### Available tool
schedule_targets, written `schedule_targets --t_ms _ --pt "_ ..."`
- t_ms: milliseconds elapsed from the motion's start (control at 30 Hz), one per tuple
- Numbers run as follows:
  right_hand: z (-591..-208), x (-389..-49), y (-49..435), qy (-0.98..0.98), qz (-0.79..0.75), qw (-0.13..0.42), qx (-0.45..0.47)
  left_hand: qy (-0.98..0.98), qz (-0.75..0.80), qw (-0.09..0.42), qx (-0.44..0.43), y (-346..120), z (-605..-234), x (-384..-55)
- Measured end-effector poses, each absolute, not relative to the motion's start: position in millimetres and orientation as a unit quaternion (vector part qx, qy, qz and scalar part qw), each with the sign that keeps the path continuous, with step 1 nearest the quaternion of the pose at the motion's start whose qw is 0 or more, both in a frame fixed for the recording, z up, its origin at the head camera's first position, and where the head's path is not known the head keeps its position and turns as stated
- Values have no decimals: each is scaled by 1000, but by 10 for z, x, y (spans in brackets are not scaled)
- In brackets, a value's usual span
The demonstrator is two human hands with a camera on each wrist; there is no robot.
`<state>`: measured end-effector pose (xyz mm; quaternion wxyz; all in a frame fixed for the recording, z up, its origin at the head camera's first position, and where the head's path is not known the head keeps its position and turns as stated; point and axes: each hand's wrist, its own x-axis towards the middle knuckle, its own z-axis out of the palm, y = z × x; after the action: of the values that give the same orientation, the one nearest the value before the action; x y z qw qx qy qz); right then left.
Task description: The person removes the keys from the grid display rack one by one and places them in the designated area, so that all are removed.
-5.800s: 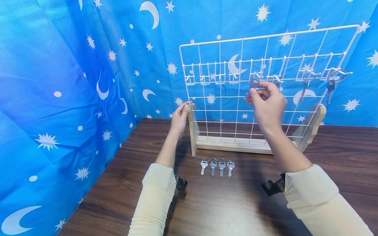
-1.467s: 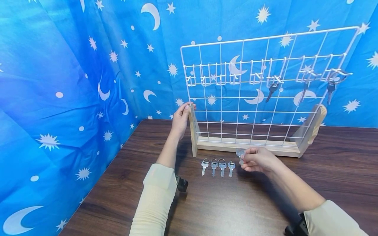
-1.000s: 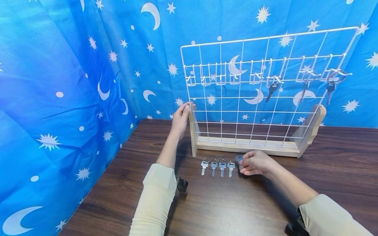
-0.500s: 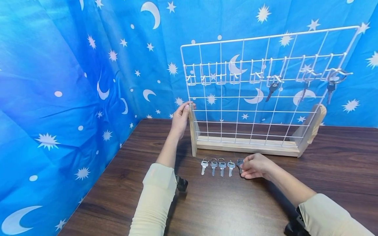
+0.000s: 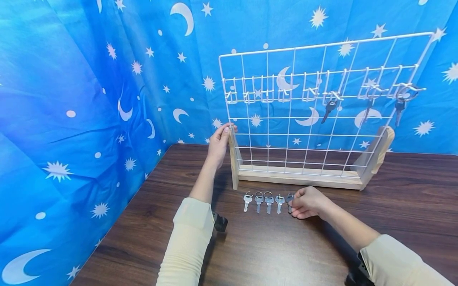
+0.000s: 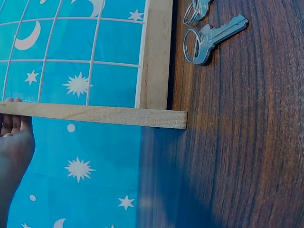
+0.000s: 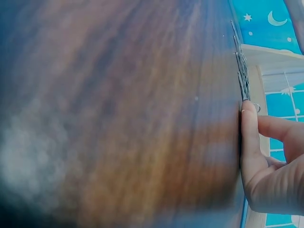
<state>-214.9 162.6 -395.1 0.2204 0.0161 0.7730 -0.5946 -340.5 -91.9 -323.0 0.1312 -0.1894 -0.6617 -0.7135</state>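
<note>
At the right end of a row of keys, my right hand [image 5: 310, 202] pinches a silver key [image 5: 290, 197] low against the tabletop, partly covering it. The right wrist view shows the thumb and fingers close to the wood, with the row of thin keys [image 7: 241, 66] beyond them. Several other silver keys [image 5: 269, 203], with rings at their tops, lie side by side to its left. My left hand [image 5: 218, 145] grips the upper end of the left wooden upright [image 5: 234, 163] of a white wire rack [image 5: 295, 48]; its fingertips are partly hidden behind that upright [image 6: 85, 112].
Three keys hang on the rack's right-hand hooks: one near the middle [image 5: 330, 108], one further right [image 5: 370, 105], one at the end [image 5: 400, 105]. Several white hooks [image 5: 266, 97] to the left bear no keys. A blue star-and-moon cloth [image 5: 107, 159] stands behind and left.
My right hand came down from a middle hook with a key, then lowered it to the table beside the row. That hook is now bare. The left hand stays on the upright.
</note>
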Motion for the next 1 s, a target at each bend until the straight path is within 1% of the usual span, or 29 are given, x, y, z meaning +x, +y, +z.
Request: schedule_targets --t_ms 567,1000 --pt "-3979 -2141 1553 797 -574 182 44 -668 -705 141 -190 -913 -3229 -3392" --pt "-3977 -2135 1552 795 -579 175 42 -660 -712 140 -194 -918 -3238 -3409"
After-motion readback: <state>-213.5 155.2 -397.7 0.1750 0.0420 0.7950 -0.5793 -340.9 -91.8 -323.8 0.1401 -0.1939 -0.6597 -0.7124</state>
